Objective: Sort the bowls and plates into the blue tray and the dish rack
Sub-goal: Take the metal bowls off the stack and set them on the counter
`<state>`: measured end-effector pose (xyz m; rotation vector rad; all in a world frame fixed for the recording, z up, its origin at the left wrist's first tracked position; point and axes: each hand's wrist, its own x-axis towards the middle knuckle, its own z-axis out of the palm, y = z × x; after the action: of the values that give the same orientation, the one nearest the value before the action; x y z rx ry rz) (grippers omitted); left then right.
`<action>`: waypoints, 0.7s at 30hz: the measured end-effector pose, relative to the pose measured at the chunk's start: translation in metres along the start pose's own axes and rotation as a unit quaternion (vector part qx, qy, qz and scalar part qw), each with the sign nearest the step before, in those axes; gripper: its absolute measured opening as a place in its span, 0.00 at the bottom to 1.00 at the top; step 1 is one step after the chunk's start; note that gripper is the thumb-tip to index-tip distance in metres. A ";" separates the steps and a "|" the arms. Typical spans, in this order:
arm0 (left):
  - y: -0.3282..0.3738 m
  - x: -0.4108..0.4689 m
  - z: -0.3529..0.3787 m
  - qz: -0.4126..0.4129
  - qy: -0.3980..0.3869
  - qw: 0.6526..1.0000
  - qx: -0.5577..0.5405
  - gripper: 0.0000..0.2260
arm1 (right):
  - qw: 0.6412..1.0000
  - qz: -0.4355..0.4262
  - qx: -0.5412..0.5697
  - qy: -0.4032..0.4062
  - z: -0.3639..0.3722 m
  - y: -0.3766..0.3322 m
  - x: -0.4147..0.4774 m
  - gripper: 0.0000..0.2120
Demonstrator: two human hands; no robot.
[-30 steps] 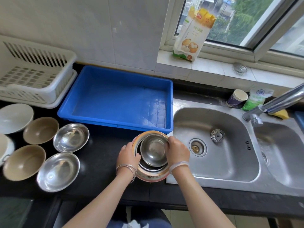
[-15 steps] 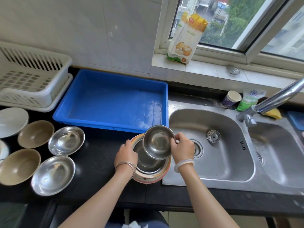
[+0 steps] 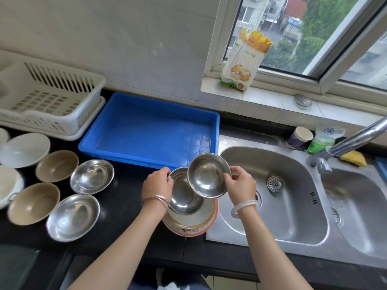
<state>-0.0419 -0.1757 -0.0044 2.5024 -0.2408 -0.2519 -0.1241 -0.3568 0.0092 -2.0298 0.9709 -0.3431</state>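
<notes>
Tray sits at the back of the counter, no dishes in it. Rack is to its left.

The stack is at the counter edge beside the sink: patterned bowl at the bottom, big steel bowl in it with its far rim tipped up. Can't tell if it's off the stack.

Small steel bowl is in the air above the stack, tilted toward the camera, just in front of the tray's near right corner.

Right hand pinches its right rim. Left hand pinches the big steel bowl's left rim.

Handling, my read: thin steel, so light, stiff and unbreakable. It's smooth, though, and slippery if wet. A rim pinch is fine one-handed. The patterned bowl looks heavier, material unclear; take it two-handed under the rim.

Diff: 1 s ago the small steel bowl was nested in the stack with both hands at the rims. 0.5 s ago it was tipped up on edge. Now it's lifted clear, and the left hand is on the big steel bowl's rim.
</notes>
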 end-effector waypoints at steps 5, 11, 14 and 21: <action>-0.026 0.000 -0.030 -0.050 0.059 0.994 -0.079 0.05 | 0.999 -0.014 0.025 -0.040 0.010 -0.026 0.011 0.03; -0.077 -0.019 -0.055 -0.112 0.100 0.984 -0.100 0.05 | 0.991 -0.015 0.014 -0.129 0.066 -0.054 0.015 0.03; -0.103 -0.033 -0.057 -0.164 0.113 0.972 -0.128 0.06 | 0.980 -0.017 -0.024 -0.198 0.104 -0.067 0.013 0.03; -0.138 -0.049 -0.045 -0.221 0.093 0.963 -0.126 0.05 | 0.943 -0.031 -0.159 -0.290 0.161 -0.085 0.002 0.11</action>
<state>-0.0633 -0.0291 -0.0433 2.2771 0.4081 -0.2071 0.0088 -0.2366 -0.0220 -2.2584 0.6151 0.3949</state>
